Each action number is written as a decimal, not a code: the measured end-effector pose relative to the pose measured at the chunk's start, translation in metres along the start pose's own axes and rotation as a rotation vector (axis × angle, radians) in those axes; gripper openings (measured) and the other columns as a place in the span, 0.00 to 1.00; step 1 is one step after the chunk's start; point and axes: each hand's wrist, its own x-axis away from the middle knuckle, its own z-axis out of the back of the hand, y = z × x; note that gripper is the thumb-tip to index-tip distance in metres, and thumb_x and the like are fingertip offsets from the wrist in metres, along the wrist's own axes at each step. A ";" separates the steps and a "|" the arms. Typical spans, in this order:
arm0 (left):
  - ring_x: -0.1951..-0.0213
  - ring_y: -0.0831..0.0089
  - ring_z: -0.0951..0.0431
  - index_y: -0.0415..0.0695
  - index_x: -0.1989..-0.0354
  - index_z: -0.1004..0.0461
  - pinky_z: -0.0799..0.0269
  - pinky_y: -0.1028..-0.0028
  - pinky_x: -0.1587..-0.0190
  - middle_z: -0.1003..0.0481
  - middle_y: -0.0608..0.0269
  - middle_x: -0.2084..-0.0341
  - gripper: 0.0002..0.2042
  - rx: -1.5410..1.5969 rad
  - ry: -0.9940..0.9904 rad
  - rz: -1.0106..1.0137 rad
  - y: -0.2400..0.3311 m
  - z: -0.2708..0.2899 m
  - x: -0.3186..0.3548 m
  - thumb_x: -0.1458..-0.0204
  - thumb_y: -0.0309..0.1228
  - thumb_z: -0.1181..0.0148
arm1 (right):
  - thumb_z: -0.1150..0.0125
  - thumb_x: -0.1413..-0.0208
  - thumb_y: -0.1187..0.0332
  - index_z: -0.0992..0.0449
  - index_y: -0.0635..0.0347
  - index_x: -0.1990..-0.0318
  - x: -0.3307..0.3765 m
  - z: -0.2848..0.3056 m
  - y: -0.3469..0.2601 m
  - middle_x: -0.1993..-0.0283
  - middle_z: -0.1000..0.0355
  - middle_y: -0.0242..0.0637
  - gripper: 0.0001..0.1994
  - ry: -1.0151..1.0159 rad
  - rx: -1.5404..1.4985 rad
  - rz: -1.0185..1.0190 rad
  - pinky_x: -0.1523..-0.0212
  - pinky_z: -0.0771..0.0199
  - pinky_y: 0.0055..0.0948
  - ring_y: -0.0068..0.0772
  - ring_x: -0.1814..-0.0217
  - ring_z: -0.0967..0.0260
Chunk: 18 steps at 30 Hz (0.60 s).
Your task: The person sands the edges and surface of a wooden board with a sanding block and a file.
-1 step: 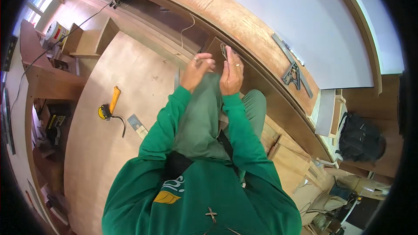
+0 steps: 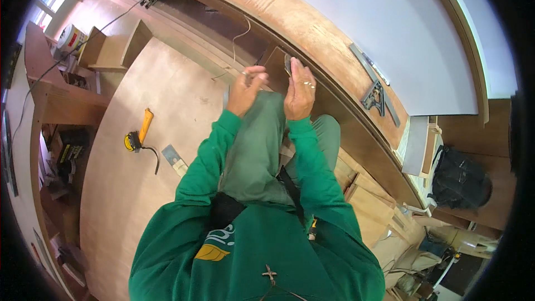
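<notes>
My right hand (image 2: 299, 92) is raised beside the cabinet edge, its fingers straight and close together. Between its thumb and fingers sits a thin, dark, flat piece (image 2: 287, 64), mostly covered, so its kind is unclear. To its left, my left hand (image 2: 243, 92) hovers above my knee with loosely bent fingers and thumb apart. Nothing shows in that hand, and a gap separates it from the right one. Beyond both hands runs the brown cabinet front (image 2: 329, 100) under a wooden top.
On the pale plywood panel (image 2: 122, 206) at left lie a yellow-handled tool (image 2: 146, 124), a tape measure (image 2: 132, 141) and a putty knife (image 2: 174, 159). A combination square (image 2: 373, 97) rests on the wooden top (image 2: 312, 30). A black bag (image 2: 462, 178) is at right.
My left hand has shifted slightly left and my right hand slightly right, widening the gap between them. The dark piece has stayed with my right hand.
</notes>
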 end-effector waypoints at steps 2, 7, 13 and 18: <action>0.55 0.71 0.21 0.39 0.48 0.26 0.25 0.70 0.51 0.21 0.59 0.56 0.11 -0.292 0.148 -0.249 -0.005 0.036 0.002 0.36 0.29 0.42 | 0.43 0.42 0.81 0.25 0.54 0.38 -0.006 0.004 0.018 0.38 0.25 0.40 0.23 -0.046 0.094 0.125 0.32 0.34 0.46 0.39 0.32 0.30; 0.57 0.63 0.21 0.39 0.54 0.23 0.25 0.69 0.52 0.23 0.53 0.59 0.08 -0.700 0.473 -0.380 -0.022 0.132 0.026 0.38 0.26 0.44 | 0.42 0.42 0.79 0.22 0.50 0.42 -0.009 0.018 0.059 0.38 0.25 0.32 0.21 -0.234 0.232 0.373 0.31 0.35 0.43 0.36 0.32 0.30; 0.53 0.50 0.23 0.40 0.56 0.22 0.27 0.60 0.48 0.25 0.49 0.56 0.09 -1.022 0.637 -0.357 -0.070 0.220 0.044 0.43 0.22 0.45 | 0.42 0.40 0.76 0.21 0.48 0.43 -0.013 0.014 0.061 0.37 0.25 0.30 0.19 -0.317 0.244 0.501 0.31 0.36 0.41 0.34 0.31 0.31; 0.49 0.53 0.26 0.45 0.55 0.23 0.31 0.57 0.46 0.25 0.55 0.52 0.10 -1.261 0.599 -0.311 -0.080 0.217 0.045 0.44 0.24 0.43 | 0.43 0.39 0.74 0.21 0.47 0.42 -0.025 0.012 0.072 0.36 0.25 0.29 0.19 -0.415 0.358 0.524 0.30 0.38 0.39 0.32 0.31 0.32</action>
